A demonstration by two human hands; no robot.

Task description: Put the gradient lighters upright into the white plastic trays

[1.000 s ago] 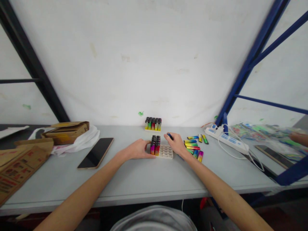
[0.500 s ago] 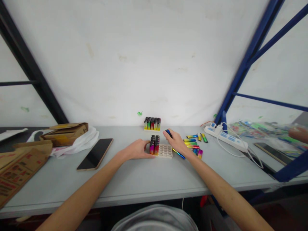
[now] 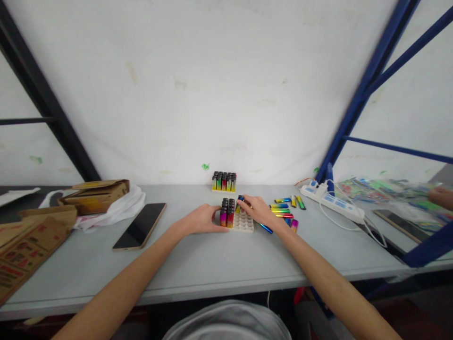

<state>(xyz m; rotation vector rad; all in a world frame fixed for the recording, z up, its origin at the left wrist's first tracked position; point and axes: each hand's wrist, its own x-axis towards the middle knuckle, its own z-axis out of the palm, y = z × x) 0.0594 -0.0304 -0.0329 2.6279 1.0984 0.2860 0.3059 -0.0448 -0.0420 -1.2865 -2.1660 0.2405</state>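
A white tray with round holes (image 3: pixel 247 227) lies on the table, its left part filled with upright multicoloured lighters (image 3: pixel 227 215). My left hand (image 3: pixel 205 219) is curled round the tray's left end, thumb and fingers against the lighters there. Pinched in my right hand (image 3: pixel 255 208), a blue and yellow lighter (image 3: pixel 239 206) stands upright over the back of the tray, just right of the filled part. Beneath my right wrist lies a blue lighter (image 3: pixel 266 228). More loose lighters (image 3: pixel 282 211) are scattered to the right.
Against the wall stands another full tray of lighters (image 3: pixel 224 182). A phone (image 3: pixel 140 226), a white bag (image 3: pixel 116 208) and cardboard boxes (image 3: pixel 38 241) are on the left. At right are a power strip (image 3: pixel 332 202), its cables, a blue frame (image 3: pixel 354 104) and another person's hand (image 3: pixel 440 195).
My right hand has moved slightly left and down, bringing its lighter upright over the tray beside the filled part. My left hand has stayed in place.
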